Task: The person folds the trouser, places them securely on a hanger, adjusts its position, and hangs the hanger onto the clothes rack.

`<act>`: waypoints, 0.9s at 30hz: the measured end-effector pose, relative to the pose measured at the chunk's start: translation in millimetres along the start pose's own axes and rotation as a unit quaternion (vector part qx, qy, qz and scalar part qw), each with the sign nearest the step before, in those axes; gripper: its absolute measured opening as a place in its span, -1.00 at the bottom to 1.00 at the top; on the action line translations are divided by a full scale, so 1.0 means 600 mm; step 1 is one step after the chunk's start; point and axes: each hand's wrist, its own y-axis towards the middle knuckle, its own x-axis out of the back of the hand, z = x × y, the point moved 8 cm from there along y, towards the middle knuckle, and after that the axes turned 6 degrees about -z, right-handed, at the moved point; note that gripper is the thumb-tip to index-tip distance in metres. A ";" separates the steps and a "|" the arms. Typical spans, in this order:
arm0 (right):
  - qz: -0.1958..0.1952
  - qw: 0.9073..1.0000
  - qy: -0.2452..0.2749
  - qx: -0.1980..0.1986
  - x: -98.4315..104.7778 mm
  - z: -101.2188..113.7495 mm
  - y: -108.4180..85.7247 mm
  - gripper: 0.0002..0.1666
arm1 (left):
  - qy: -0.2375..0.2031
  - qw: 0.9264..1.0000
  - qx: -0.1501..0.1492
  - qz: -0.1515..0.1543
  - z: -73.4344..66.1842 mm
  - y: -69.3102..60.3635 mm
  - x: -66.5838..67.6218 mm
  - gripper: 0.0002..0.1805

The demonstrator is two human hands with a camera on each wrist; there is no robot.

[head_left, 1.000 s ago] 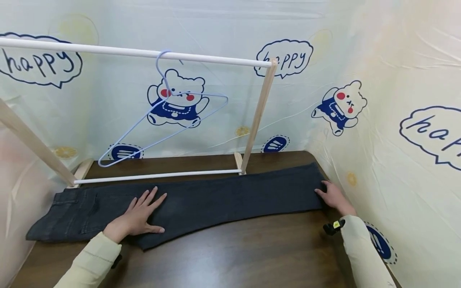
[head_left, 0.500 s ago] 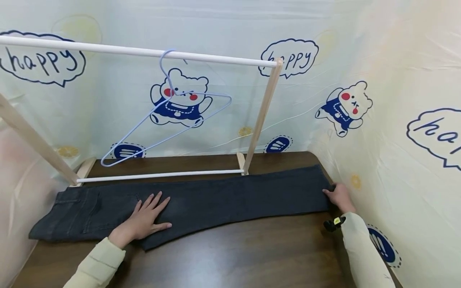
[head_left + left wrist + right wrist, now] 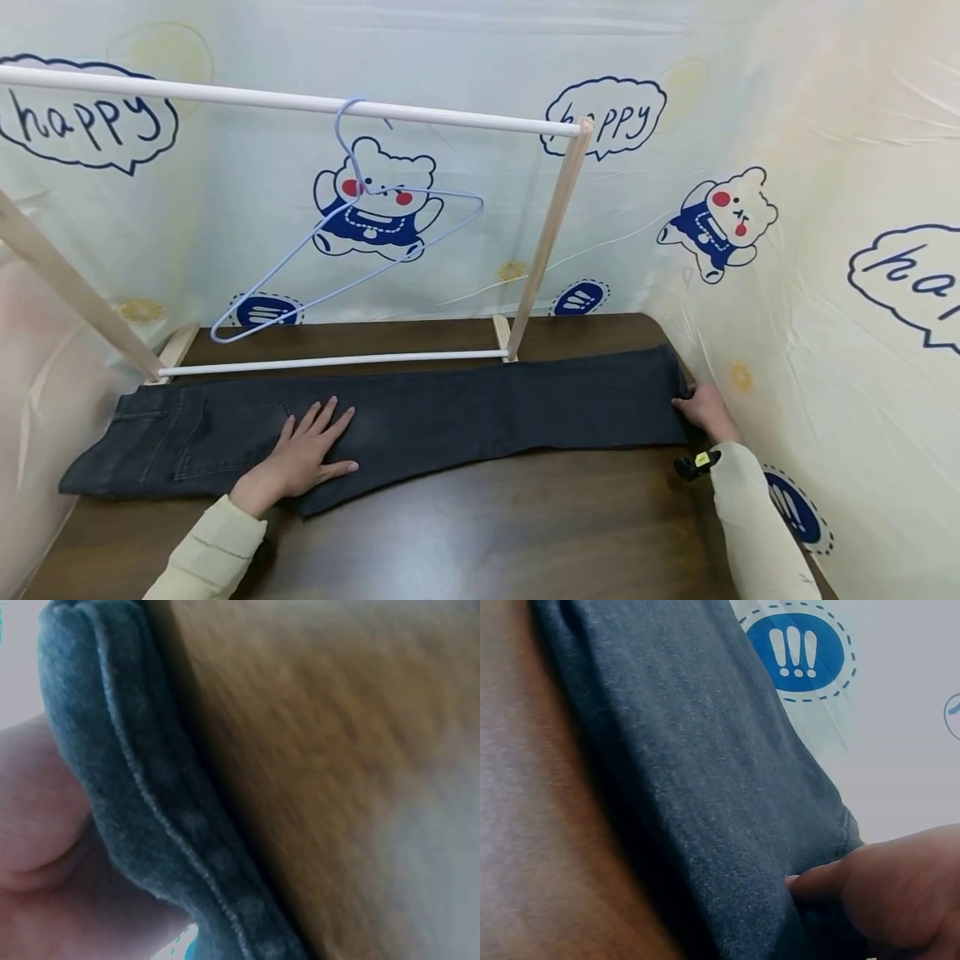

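Dark denim jeans [image 3: 450, 417], folded lengthwise, lie across the table with the waistband at the left. My left hand [image 3: 300, 462] rests on them below the back pocket, palm down and fingers spread. A stitched edge of the jeans [image 3: 150, 772] crosses the left wrist view beside that hand [image 3: 45, 817]. At the leg's right end, my right hand [image 3: 708, 412] pinches the hem. In the right wrist view its thumb lies on top of the denim [image 3: 705, 750], and the other fingers are largely hidden.
Behind the jeans stands a rack with a white top rail [image 3: 247, 96], wooden posts [image 3: 551, 237] and a white lower bar [image 3: 330, 362]. A light blue hanger [image 3: 348, 262] hangs from the rail. Printed curtains [image 3: 810, 333] surround the brown table [image 3: 480, 533].
My right hand has come further onto the hem and holds it. The leg's right end has shifted slightly toward me. My left hand stays on the jeans; the head view has moved a little.
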 end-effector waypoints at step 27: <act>-0.097 0.981 0.060 0.156 0.112 0.196 -0.074 -0.51 | 0.002 0.999 0.033 0.026 -0.007 0.005 0.003 0.00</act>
